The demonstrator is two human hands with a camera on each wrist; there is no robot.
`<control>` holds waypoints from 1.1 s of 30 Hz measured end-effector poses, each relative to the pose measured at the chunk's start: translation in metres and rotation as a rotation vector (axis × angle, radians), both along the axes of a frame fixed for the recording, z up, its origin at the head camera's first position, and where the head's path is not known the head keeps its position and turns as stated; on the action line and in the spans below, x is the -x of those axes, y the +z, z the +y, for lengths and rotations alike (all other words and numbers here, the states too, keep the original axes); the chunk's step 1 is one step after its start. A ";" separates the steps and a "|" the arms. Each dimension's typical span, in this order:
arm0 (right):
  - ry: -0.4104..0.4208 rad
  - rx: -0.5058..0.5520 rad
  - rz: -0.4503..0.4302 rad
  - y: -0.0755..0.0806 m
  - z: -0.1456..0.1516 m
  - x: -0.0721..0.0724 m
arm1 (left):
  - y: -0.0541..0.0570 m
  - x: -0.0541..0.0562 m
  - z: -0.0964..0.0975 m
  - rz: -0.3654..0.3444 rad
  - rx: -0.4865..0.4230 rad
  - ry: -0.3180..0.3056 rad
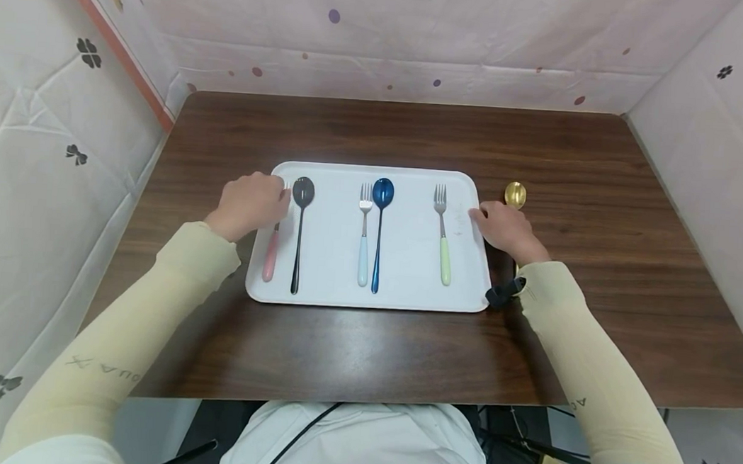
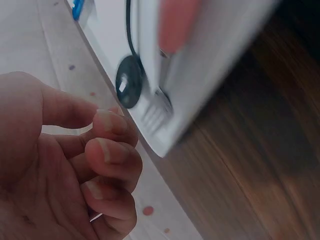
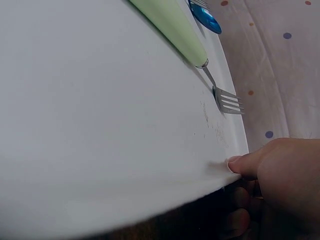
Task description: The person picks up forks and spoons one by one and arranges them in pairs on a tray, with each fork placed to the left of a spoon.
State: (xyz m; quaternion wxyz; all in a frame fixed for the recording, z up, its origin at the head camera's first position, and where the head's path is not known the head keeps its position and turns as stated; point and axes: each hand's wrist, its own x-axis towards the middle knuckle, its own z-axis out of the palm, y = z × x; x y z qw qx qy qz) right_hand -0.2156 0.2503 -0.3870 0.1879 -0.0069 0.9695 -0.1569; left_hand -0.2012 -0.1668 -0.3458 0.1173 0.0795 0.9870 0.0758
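Note:
A white tray [image 1: 338,258] lies on the table with three forks and two spoons on it. My right hand [image 1: 506,229] grips the tray's right edge, thumb on the upper side and fingers below, as the right wrist view shows. Over the tray's left edge is my left hand [image 1: 250,207], fingers loosely curled and holding nothing in the left wrist view. It partly covers the pink-handled fork [image 1: 271,256]. Beside that fork lies a dark spoon [image 1: 302,192]. A blue-handled fork [image 1: 363,260] and a blue spoon [image 1: 383,194] lie mid-tray, a green-handled fork [image 1: 444,261] to the right.
A gold spoon [image 1: 515,194] lies on the brown wooden table [image 1: 364,349] just right of the tray, partly hidden by my right hand. Patterned white sheeting [image 1: 383,41] stands behind the table and at both sides. A black strap [image 1: 505,292] is at my right wrist.

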 end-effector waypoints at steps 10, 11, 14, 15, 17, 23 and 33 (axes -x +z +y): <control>-0.006 -0.004 -0.009 -0.001 0.000 0.000 | -0.004 0.000 -0.023 -0.030 -0.001 0.018; -0.008 -0.004 -0.007 -0.001 0.000 0.000 | -0.005 0.001 -0.025 -0.031 -0.001 0.016; -0.006 -0.005 0.005 -0.002 0.000 0.000 | -0.008 0.001 -0.030 -0.043 0.002 0.018; -0.003 -0.006 0.009 -0.002 0.000 0.000 | -0.010 0.001 -0.031 -0.049 0.001 0.019; 0.003 -0.009 0.016 -0.002 0.001 0.000 | -0.012 0.002 -0.033 -0.064 0.004 0.020; 0.009 -0.012 0.015 -0.003 0.001 0.000 | -0.018 0.001 -0.033 -0.124 -0.001 0.023; 0.004 -0.016 0.012 -0.003 0.000 0.002 | -0.022 0.002 -0.032 -0.156 -0.008 0.026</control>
